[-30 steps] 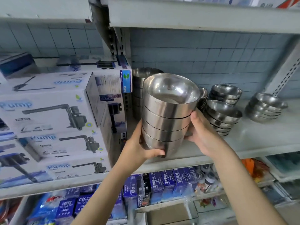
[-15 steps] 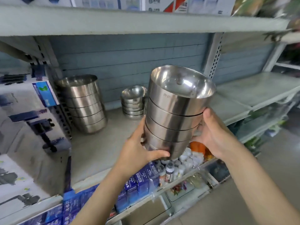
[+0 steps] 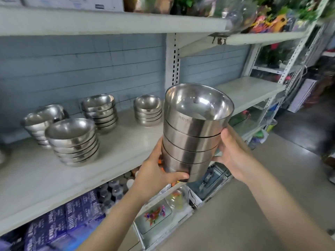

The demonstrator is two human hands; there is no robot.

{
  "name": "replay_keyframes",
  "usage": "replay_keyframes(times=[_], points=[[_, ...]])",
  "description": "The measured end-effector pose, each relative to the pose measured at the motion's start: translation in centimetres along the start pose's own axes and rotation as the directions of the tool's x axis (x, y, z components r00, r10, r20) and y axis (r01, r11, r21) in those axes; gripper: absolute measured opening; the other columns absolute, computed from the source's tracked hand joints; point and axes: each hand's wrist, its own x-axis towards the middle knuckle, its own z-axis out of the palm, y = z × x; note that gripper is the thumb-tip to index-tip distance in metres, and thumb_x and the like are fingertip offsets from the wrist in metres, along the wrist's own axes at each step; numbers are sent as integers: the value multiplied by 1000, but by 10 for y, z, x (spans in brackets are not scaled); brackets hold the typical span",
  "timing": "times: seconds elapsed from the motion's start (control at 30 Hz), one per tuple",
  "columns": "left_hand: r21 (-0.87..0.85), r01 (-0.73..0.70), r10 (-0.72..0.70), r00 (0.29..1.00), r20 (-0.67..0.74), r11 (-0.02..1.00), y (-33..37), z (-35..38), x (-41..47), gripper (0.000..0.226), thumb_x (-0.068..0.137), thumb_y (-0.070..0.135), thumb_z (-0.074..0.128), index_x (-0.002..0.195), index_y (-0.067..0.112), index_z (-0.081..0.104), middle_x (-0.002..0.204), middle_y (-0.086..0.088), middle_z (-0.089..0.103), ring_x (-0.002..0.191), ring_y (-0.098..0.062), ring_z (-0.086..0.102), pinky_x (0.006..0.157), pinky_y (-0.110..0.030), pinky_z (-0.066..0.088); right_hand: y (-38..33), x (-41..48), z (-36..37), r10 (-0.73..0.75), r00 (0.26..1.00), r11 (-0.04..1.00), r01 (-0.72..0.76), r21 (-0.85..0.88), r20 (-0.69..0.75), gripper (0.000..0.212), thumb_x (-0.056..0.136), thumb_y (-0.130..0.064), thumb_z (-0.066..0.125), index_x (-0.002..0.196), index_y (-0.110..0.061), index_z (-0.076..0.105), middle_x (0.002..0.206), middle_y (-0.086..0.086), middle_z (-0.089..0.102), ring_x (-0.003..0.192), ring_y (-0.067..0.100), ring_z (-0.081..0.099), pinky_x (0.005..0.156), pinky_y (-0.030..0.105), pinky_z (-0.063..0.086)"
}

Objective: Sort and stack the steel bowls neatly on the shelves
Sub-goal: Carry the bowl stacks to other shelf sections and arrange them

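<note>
I hold a tall stack of straight-sided steel bowls [image 3: 192, 136] in the air, in front of the middle shelf's edge. My left hand [image 3: 155, 171] grips the stack's base, thumb across the front. My right hand [image 3: 230, 153] presses the stack's right side. On the grey shelf [image 3: 36, 176] stand several shorter stacks of rounded steel bowls: one at the front left [image 3: 74, 142], one behind it at the far left [image 3: 38, 127], one near the back wall [image 3: 101, 113], and a small one [image 3: 147, 111] just left of my held stack.
An upright perforated post [image 3: 173, 58] splits the shelving. The shelf section to its right [image 3: 248, 91] is bare. Blue boxes [image 3: 59, 223] and bottles fill the lower shelf. An upper shelf [image 3: 108, 24] hangs overhead. The aisle floor [image 3: 262, 205] lies to the right.
My view has swung right along the shelf with the stack still in both hands. The pump boxes have left the frame and more bowl stacks plus the bare right section came into view.
</note>
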Motion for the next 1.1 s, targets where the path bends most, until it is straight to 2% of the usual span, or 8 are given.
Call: replay_keyframes(times=[0.1,0.27,0.43,0.53,0.67,0.87,1.0,1.1], points=[[0,27,-27,999,24,1000,0,26,36,108,52,47,91,141,55,31,121,30,61,112,3,60,98,-31,54,6,22,-37,10,1000,1000,-10,-11,-8,81,57,-82,71,127,-44,54,114,-19,68,106,3,65,86,45,56],[1,9,-9,999,53,1000,-5,61,108,101,59,40,92,140,49,32,116,43,56,111,7,57,87,-12,51,15,71,-93,24,999,997,-26,-69,-41,102,53,-83,72,138,-33,46,104,-22,67,97,1,64,88,47,55],[9,-10,9,995,101,1000,-3,99,172,107,52,56,88,143,44,32,128,24,59,118,-5,57,100,-33,52,27,113,-146,12,996,1000,-14,-28,-84,81,55,-81,73,126,-48,56,121,-15,66,115,9,61,83,43,58],[41,-29,24,994,109,999,0,119,208,107,54,53,89,143,48,29,129,25,57,118,-6,57,101,-31,50,34,136,-180,27,995,1000,-27,8,-92,79,57,-80,73,127,-47,56,118,-15,66,111,9,61,80,40,57],[52,3,-8,995,99,999,4,144,255,119,49,60,86,149,43,23,135,22,55,122,-6,54,106,-34,47,40,176,-224,12,997,1000,-11,17,-80,75,61,-79,72,127,-45,58,122,-11,67,117,13,61,87,49,56],[56,62,-60,998,-34,997,-4,196,333,113,51,57,89,146,39,30,127,23,62,117,-2,59,104,-31,49,50,258,-302,19,998,999,-17,-36,66,94,58,-81,71,137,-34,49,133,-7,62,125,17,58,92,56,53],[20,127,-121,976,-180,992,-6,235,376,101,51,52,93,135,42,37,116,30,65,108,7,62,100,-29,51,53,319,-353,46,973,992,-18,-125,227,100,57,-84,68,138,-28,47,115,-17,68,106,6,64,87,45,54],[10,174,-165,949,-270,985,-4,254,402,104,50,50,93,136,41,35,117,31,61,108,13,58,99,-22,48,60,358,-379,55,943,993,-18,-114,328,98,58,-82,69,139,-31,47,114,-18,67,107,6,63,84,36,55]])
